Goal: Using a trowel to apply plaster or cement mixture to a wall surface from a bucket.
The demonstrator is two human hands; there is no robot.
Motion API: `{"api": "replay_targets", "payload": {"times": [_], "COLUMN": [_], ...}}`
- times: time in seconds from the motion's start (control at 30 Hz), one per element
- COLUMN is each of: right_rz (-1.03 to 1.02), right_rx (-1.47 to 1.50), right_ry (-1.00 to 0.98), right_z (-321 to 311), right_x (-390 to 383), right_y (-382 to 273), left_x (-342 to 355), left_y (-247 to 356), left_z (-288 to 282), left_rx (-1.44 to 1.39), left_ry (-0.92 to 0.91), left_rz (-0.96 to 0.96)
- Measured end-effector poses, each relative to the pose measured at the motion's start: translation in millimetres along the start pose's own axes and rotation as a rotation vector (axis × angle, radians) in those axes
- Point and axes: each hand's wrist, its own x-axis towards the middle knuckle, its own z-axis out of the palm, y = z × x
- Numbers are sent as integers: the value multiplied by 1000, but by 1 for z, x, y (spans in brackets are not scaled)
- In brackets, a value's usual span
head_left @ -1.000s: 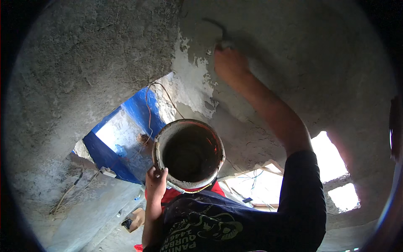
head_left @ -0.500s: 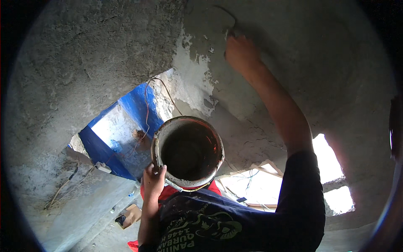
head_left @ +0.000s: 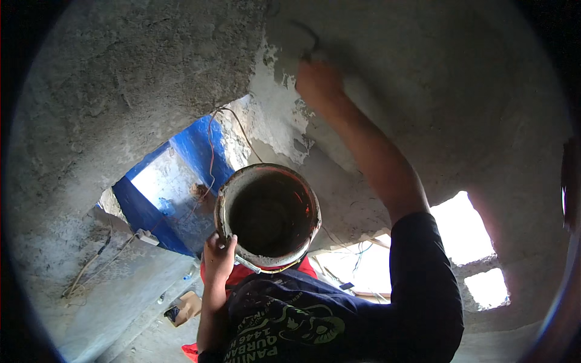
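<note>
My left hand is closed on the left rim of a round bucket, held in front of my body. Grey mortar smears coat the bucket's walls, and its dark inside holds grey material whose depth I cannot tell. With my right arm stretched up and forward, my right hand is closed around the handle of a trowel against the grey plastered wall. Only a thin dark curved edge of the trowel stands out; its blade blends into the wall. Left of that hand lies a paler, ragged patch of wall.
Rough grey wall covers the upper left. Below it is an opening with blue-painted surfaces and a hanging brown cable. Bright openings break the wall at right. A cardboard box lies on the floor at lower left.
My right hand has swept left and slightly down along the wall with the trowel. The bucket and my left hand have shifted only slightly left.
</note>
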Motion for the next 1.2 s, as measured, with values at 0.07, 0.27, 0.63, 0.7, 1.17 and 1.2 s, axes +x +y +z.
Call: {"api": "replay_targets", "payload": {"times": [0.07, 0.27, 0.63, 0.7, 1.17, 1.2], "right_rz": [16, -193, 49, 26, -24, -29], "right_rx": [-1, -70, -12, -12, 36, 22], "right_ry": [-64, -345, 7, -29, 18, 35], "right_z": [-18, 42, -64, -33, -18, -13], "right_x": [14, -29, 6, -5, 25, 29], "right_y": [8, -1, 34, 34, 29, 32], "left_x": [1, 3, 5, 6, 2, 3], "left_y": [5, 6, 6, 17, -10, -16], "left_z": [0, -1, 2, 3, 3, 4], "left_rx": [7, 57, 53, 57, 83, 106], "left_ry": [-1, -14, -42, -59, 4, 26], "left_rz": [10, 21, 6, -1, 32, 48]}}
